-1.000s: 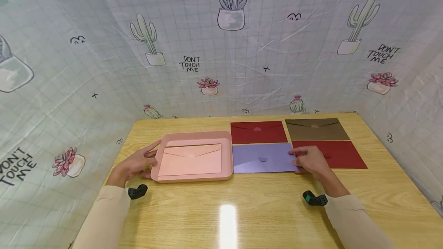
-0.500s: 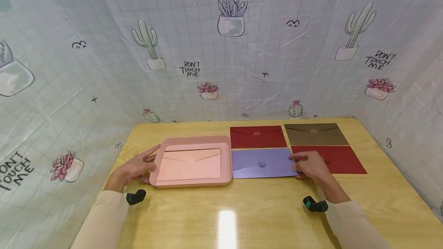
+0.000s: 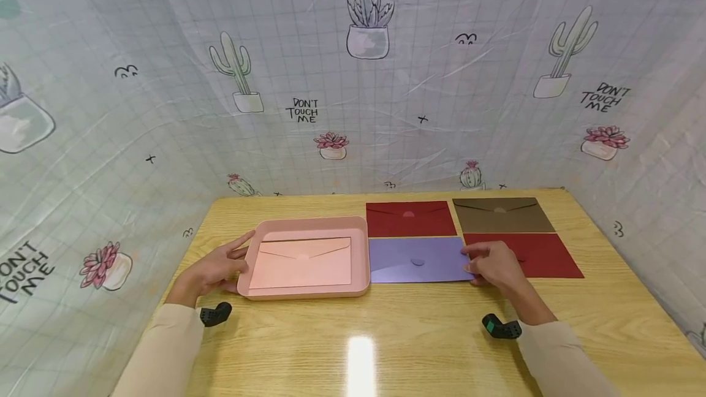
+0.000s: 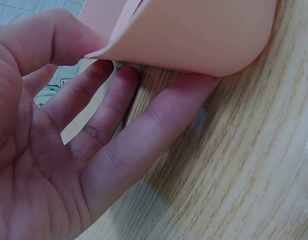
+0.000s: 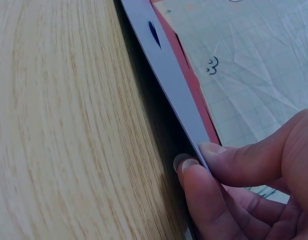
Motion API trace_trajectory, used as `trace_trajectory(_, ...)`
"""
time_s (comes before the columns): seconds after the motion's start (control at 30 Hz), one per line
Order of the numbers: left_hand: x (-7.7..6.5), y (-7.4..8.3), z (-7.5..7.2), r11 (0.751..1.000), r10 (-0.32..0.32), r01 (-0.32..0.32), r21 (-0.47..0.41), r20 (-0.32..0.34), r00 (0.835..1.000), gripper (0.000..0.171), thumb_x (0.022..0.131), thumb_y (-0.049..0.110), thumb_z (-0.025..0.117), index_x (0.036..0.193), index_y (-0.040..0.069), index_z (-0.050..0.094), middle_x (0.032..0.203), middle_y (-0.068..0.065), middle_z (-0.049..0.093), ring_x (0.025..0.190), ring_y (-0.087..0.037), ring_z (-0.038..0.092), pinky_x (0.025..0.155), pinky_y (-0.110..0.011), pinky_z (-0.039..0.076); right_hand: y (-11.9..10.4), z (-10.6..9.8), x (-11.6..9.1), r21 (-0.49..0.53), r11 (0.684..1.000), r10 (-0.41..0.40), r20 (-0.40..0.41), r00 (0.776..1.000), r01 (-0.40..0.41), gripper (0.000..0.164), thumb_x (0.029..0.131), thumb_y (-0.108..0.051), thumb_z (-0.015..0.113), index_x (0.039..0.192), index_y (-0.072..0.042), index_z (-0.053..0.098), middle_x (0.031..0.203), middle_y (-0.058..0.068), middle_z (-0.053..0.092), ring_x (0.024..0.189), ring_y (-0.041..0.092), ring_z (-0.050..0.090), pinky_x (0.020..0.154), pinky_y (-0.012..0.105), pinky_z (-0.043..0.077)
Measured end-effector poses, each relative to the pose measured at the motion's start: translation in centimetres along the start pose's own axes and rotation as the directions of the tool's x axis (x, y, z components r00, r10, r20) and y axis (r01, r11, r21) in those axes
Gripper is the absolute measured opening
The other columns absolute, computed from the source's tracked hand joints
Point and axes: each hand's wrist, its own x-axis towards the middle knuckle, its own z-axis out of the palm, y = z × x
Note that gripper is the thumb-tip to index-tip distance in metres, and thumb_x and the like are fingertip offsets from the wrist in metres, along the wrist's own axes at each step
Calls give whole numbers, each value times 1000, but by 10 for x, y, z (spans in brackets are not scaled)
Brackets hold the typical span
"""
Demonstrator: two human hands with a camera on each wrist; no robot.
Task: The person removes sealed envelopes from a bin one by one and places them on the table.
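At the left of the table, my left hand (image 3: 219, 267) holds the left wall of a shallow pink tray (image 3: 361, 262). In the left wrist view the thumb lies on the tray's rim and the fingers touch low along its outer side. A pale pink envelope (image 3: 303, 268) lies in the tray, flap side up. My right hand (image 3: 495, 264) pinches the right end of a purple envelope (image 3: 408, 265) between thumb and fingers. In the right wrist view, that envelope's (image 5: 166, 75) near edge stands a little above the table, with a dark shadow beneath.
Behind the purple envelope lies a dark red envelope (image 3: 408, 222). A brown envelope (image 3: 502, 216) is at the back right, and another red envelope (image 3: 551, 256) lies partly behind my right hand. A patterned cloth (image 3: 419, 158) surrounds the wooden table (image 3: 298, 348).
The head view has tilted up slightly, so the table sits lower in it. Both hands keep their holds on the tray and the purple envelope, with hardly any movement.
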Motion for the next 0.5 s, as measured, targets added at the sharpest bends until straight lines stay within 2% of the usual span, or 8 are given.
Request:
trace_trajectory(0.13,0,1,0,1000,-1,1,0,1,1000,101,92,-2,59,169,36,5,174,-22,13,121,-37,68,82,-51,64,0,1,0,-22,1000,-3,-13,1000,3,39,92,-1,72,130,5,69,122,29,69,68,16,71,62,30,63)
trace_trajectory(0.33,0,3,0,1000,-2,2,-5,2,1000,99,93,-2,57,169,35,5,174,-23,14,124,-37,65,83,-51,64,-1,-1,0,-54,998,-31,-20,999,30,40,91,-1,74,130,7,68,111,28,72,66,17,69,60,30,62)
trace_trajectory(0.5,0,2,0,1000,-3,3,-10,5,1000,100,93,-3,57,169,35,5,174,-23,13,125,-38,65,83,-52,64,0,1,1,-60,998,-31,-20,999,30,39,92,-1,73,130,7,69,125,33,67,69,16,72,61,30,63)
